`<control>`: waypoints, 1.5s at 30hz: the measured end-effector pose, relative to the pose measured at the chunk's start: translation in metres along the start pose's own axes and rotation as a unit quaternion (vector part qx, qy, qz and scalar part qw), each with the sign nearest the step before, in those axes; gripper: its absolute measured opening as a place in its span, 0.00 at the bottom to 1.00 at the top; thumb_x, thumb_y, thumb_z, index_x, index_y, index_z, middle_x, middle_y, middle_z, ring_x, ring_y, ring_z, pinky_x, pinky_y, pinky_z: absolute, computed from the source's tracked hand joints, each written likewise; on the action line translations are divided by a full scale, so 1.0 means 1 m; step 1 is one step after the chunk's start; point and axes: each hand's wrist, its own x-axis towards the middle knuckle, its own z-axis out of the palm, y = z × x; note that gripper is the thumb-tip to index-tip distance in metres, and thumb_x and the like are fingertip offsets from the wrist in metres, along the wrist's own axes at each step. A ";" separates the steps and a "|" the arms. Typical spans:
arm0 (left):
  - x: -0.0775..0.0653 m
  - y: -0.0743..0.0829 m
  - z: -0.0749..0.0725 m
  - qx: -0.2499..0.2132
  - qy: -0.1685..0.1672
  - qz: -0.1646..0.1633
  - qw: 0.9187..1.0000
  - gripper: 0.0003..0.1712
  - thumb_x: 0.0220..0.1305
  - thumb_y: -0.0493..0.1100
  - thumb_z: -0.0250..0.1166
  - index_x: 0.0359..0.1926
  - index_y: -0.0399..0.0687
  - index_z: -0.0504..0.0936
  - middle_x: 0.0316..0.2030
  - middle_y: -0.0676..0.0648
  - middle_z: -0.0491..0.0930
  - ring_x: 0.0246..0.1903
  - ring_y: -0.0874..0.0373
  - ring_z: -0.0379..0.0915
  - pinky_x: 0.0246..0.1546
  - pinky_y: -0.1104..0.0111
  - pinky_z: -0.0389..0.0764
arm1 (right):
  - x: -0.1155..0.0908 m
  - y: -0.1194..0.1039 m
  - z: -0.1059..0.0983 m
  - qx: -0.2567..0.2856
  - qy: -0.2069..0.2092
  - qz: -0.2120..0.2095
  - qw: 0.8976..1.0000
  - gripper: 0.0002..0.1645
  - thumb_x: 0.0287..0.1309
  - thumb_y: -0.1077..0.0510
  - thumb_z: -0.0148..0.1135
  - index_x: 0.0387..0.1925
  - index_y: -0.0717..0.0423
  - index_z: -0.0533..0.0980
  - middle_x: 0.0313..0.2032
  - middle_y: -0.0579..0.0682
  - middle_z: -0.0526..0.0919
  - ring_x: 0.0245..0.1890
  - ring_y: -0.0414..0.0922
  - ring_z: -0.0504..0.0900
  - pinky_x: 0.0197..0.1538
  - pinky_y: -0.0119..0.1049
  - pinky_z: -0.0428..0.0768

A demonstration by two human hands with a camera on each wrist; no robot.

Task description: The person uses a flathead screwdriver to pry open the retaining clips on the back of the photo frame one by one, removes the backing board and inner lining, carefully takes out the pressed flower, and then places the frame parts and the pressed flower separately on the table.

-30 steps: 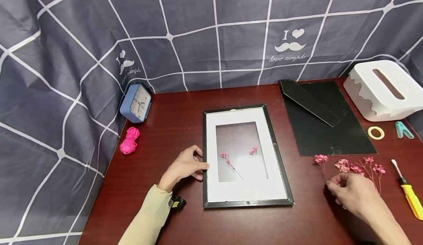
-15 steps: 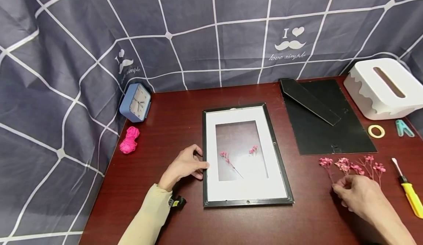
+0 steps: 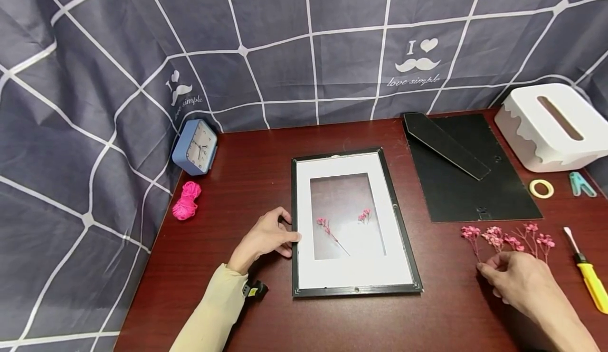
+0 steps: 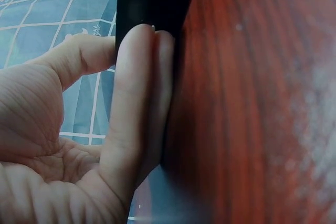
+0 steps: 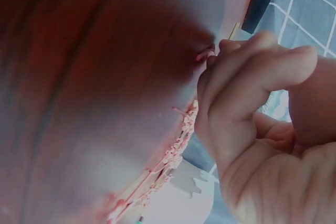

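Note:
A black picture frame (image 3: 356, 291) with a white mat (image 3: 356, 274) lies on the table. Its left edge is held by my left hand (image 3: 268, 233), thumb on top and fingers along the side; the left wrist view shows the fingers (image 4: 131, 77) flat against it. Inside the window lie one pink dried flower sprig (image 3: 325, 226) with a long stem and a shorter sprig (image 3: 364, 215). To the right, my right hand (image 3: 522, 275) pinches the stem of another dried flower sprig (image 3: 470, 232) between thumb and forefinger. Several more pink sprigs (image 3: 494, 237) lie just beyond that hand, their lower stems partly hidden.
Behind the sprigs lies the black backing board (image 3: 470, 199) with its stand leg (image 3: 446, 146). A white tissue box (image 3: 546, 130), tape roll (image 3: 541, 189), teal clip (image 3: 581, 184) and yellow screwdriver (image 3: 591, 283) line the right. At left are a blue clock (image 3: 195, 147) and pink yarn (image 3: 187, 201).
My right hand has moved slightly to the right with the pinched flower sprig, bringing its bloom closer to the other sprigs. My left hand and the picture frame have stayed in place.

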 end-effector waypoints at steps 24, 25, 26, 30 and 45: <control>0.000 0.001 0.000 -0.003 0.006 -0.007 1.000 0.27 0.63 0.33 0.75 0.58 0.33 0.71 0.29 0.44 0.83 0.23 0.57 0.84 0.27 0.62 0.95 | -0.003 -0.063 -0.010 -0.023 0.086 -0.127 0.988 0.11 0.69 0.53 0.70 0.35 0.57 0.85 0.18 0.41 0.81 0.21 0.39 0.74 0.23 0.33 0.67; 0.000 0.001 0.000 -0.002 0.005 -0.006 1.000 0.27 0.64 0.33 0.75 0.58 0.33 0.71 0.29 0.44 0.83 0.23 0.57 0.84 0.27 0.62 0.95 | -0.002 -0.068 -0.008 -0.026 0.096 -0.142 0.985 0.10 0.68 0.54 0.71 0.33 0.56 0.84 0.18 0.41 0.80 0.21 0.39 0.73 0.24 0.33 0.66; 0.000 0.000 0.000 -0.002 0.005 -0.006 1.000 0.27 0.63 0.33 0.75 0.58 0.32 0.71 0.29 0.44 0.83 0.23 0.57 0.84 0.28 0.63 0.95 | -0.002 -0.073 -0.006 -0.025 0.101 -0.153 0.983 0.09 0.67 0.55 0.72 0.32 0.56 0.84 0.18 0.41 0.80 0.21 0.40 0.73 0.24 0.33 0.66; 0.000 0.000 0.000 0.000 0.004 -0.005 1.000 0.27 0.63 0.33 0.75 0.59 0.32 0.72 0.30 0.44 0.83 0.23 0.57 0.84 0.27 0.63 0.95 | 0.002 -0.095 -0.001 -0.025 0.104 -0.188 0.976 0.08 0.63 0.56 0.75 0.30 0.54 0.84 0.21 0.42 0.80 0.24 0.40 0.72 0.26 0.32 0.67; 0.000 0.003 -0.001 0.002 0.002 -0.011 1.000 0.28 0.63 0.34 0.75 0.59 0.33 0.72 0.30 0.44 0.84 0.23 0.58 0.84 0.27 0.63 0.94 | 0.029 -0.176 0.015 -0.030 0.029 -0.281 0.959 0.06 0.65 0.59 0.73 0.33 0.56 0.87 0.25 0.44 0.86 0.25 0.40 0.73 0.27 0.31 0.69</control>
